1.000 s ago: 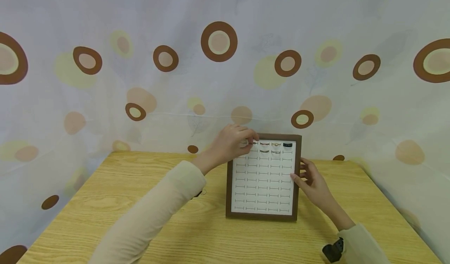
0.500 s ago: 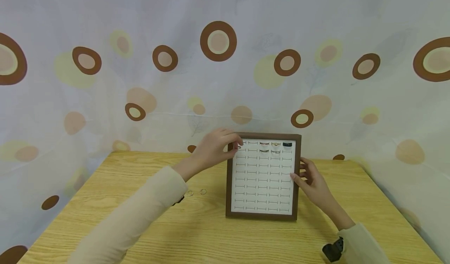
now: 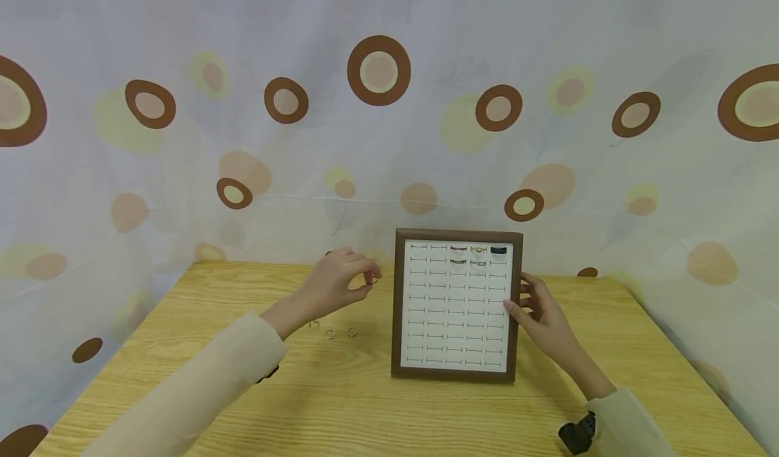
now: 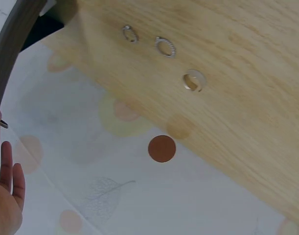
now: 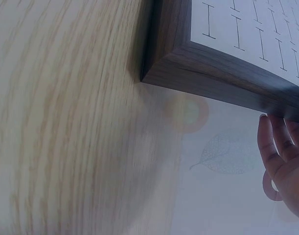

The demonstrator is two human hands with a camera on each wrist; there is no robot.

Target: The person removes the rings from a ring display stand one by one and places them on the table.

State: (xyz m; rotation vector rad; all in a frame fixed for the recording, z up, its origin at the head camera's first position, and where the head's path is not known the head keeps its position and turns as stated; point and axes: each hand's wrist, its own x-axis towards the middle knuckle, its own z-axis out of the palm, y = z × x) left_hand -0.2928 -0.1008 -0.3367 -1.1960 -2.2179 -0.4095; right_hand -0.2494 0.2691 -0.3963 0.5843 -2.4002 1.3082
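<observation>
My left hand pinches a small ring between thumb and fingertips, raised over the table left of a framed ring display board. In the left wrist view, that ring's edge shows as a dark sliver by the fingertips. The board stands upright, a brown frame around a white slotted panel. Several rings sit in its upper right slots, among them a wide black ring and a gold-toned ring. My right hand grips the frame's right side, thumb in front and fingers behind.
Three loose rings lie on the wooden table left of the board: an open-band ring, a twisted silver ring and a smaller ring. A patterned curtain hangs behind the table.
My left hand has moved left and down, from the board's top row to beside the frame, carrying the ring. The loose rings have come into view. My right hand stays put.
</observation>
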